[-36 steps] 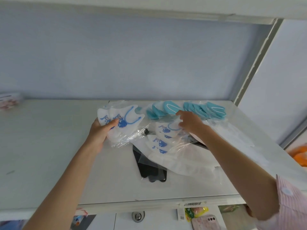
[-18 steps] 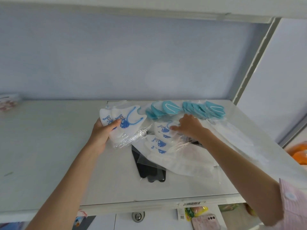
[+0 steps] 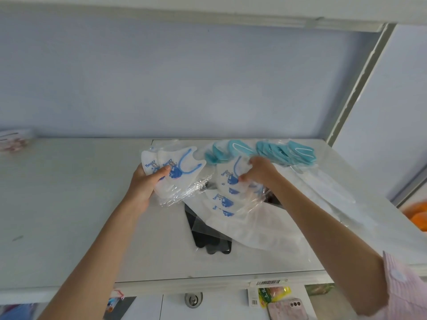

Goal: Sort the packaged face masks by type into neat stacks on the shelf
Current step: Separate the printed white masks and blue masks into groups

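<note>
My left hand [image 3: 143, 186] grips a small bundle of white packaged masks with blue print [image 3: 182, 172], held just above the white shelf [image 3: 69, 204]. My right hand [image 3: 260, 170] pinches the top white blue-print mask [image 3: 227, 175] of a fanned pile [image 3: 223, 202] at the shelf's middle and lifts its upper edge. Behind them, teal masks [image 3: 284, 152] lie in a row along the back. Plain white masks [image 3: 258, 229] spread under and to the right of the pile. Black masks [image 3: 211, 242] poke out at the front.
The shelf's front edge [image 3: 184, 284] carries a barcode label [image 3: 268, 282]. Below it hang packaged goods [image 3: 275, 294] and a pink phone case [image 3: 287, 308]. A pink-printed packet [image 3: 13, 140] lies at the far left. A metal upright [image 3: 355, 84] bounds the shelf on the right.
My right hand moved left and forward from the teal masks onto the blue-print pile and pinched its top mask. My left hand rose slightly with its bundle.
</note>
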